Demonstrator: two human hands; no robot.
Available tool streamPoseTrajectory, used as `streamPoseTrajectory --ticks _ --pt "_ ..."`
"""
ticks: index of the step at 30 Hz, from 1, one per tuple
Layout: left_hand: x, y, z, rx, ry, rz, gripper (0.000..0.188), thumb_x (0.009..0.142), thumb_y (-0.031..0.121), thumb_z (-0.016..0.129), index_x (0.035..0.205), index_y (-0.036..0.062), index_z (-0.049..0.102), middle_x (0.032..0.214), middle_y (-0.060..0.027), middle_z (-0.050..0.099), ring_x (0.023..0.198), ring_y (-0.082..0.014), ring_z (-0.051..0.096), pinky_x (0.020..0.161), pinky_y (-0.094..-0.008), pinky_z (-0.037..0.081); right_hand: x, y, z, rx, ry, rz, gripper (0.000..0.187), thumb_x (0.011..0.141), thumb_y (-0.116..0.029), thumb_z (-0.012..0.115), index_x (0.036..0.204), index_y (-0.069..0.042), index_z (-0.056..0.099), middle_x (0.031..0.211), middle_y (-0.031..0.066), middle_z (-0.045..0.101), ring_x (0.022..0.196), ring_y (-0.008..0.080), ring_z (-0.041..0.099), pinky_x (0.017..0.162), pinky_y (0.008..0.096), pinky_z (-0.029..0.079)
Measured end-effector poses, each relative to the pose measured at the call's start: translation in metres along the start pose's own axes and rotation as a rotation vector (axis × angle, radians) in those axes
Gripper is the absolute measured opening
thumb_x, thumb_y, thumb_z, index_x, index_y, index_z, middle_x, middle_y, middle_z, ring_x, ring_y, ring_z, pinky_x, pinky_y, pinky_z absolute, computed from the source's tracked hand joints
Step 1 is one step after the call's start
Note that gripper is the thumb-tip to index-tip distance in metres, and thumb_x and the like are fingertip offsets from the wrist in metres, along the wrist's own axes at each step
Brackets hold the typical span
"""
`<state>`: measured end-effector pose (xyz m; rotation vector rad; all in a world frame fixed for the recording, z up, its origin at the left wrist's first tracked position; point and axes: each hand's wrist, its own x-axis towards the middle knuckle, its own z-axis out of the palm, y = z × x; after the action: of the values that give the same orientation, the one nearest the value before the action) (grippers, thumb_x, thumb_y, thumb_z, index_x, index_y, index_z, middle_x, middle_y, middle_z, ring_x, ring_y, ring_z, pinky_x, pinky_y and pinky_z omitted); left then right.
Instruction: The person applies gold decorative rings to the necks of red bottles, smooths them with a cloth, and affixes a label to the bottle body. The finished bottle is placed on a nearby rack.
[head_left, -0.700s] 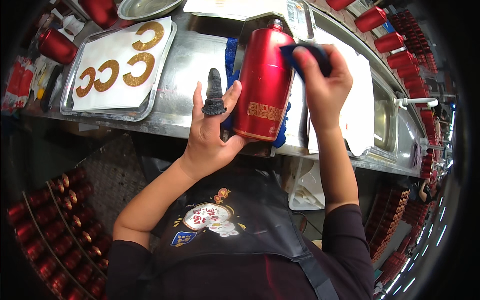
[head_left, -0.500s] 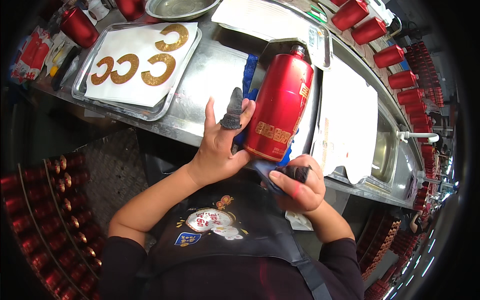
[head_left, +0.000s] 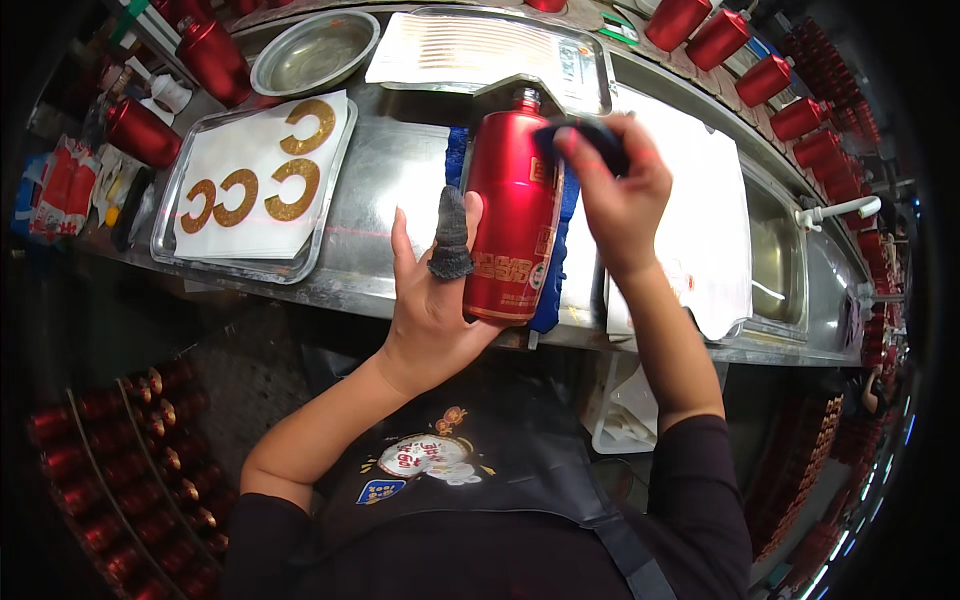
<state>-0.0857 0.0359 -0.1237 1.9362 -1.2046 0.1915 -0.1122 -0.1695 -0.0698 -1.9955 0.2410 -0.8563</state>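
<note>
A glossy red bottle (head_left: 497, 215) with gold lettering lies on a blue cloth (head_left: 456, 165) at the counter's front, its threaded neck pointing away. My left hand (head_left: 438, 310) holds it at the lower left end, thumb at the base and fingers along its side. A black finger cover is on one finger. My right hand (head_left: 622, 190) is closed on a dark pad (head_left: 590, 147), pressed to or just over the bottle's right shoulder; blur hides whether they touch.
On the left, a metal tray (head_left: 165, 215) carries a white sheet with several gold C-shaped stickers (head_left: 235, 197). Behind are a metal bowl (head_left: 315, 55) and a tray of printed sheets (head_left: 480, 45). White sheets (head_left: 690, 200), a sink (head_left: 778, 255) and more red bottles (head_left: 215, 60) stand around.
My right hand has carried the dark pad from below the bottle's base up to its shoulder. The bottle has turned slightly more upright in view, and my left fingers now lie against it.
</note>
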Motion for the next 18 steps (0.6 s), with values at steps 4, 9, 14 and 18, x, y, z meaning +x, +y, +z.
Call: streamPoseTrajectory --ticks 4,9,14,18 --pt "-0.006 -0.002 -0.006 -0.071 0.007 -0.063 0.099 0.073 0.024 0.088 0.152 -0.0019 0.032 0.154 -0.0216 0.037 0.139 -0.0348 0.042 0.119 -0.0504 0.018 -0.024 0.005 -0.010 -0.295 -0.155 -0.684 0.026 0.074 0.002 0.075 0.098 -0.008 0.071 0.089 0.0074 0.070 0.076 0.0211 0.064 0.070 0.0315 0.051" --pt "-0.011 -0.008 -0.007 -0.251 -0.142 -0.224 0.103 0.077 0.020 0.085 0.156 -0.0021 0.022 0.143 -0.0218 0.051 0.128 -0.0309 0.055 0.107 -0.0396 0.042 -0.008 -0.011 0.001 0.053 -0.093 -0.031 0.012 0.084 -0.005 0.075 0.091 0.000 0.065 0.078 0.0048 0.066 0.067 0.0159 0.063 0.065 0.0268 0.050" --pt "-0.016 -0.013 -0.006 -0.357 -0.186 -0.317 0.092 0.076 0.025 0.083 0.149 -0.0015 0.032 0.157 -0.0241 0.032 0.142 -0.0427 0.035 0.119 -0.0598 0.013 -0.003 -0.027 -0.007 -0.181 -0.230 -0.688 0.027 0.068 -0.002 0.075 0.095 -0.008 0.073 0.079 0.0045 0.066 0.067 0.0224 0.060 0.062 0.0337 0.050" --pt "-0.014 -0.013 -0.006 -0.368 -0.188 -0.327 0.096 0.075 0.031 0.084 0.150 -0.0003 0.032 0.158 -0.0230 0.032 0.144 -0.0405 0.033 0.119 -0.0586 0.013 0.010 -0.014 0.001 -0.087 -0.072 -0.234 0.014 0.080 -0.009 0.077 0.090 -0.003 0.069 0.074 0.0091 0.063 0.064 0.0193 0.059 0.060 0.0290 0.049"
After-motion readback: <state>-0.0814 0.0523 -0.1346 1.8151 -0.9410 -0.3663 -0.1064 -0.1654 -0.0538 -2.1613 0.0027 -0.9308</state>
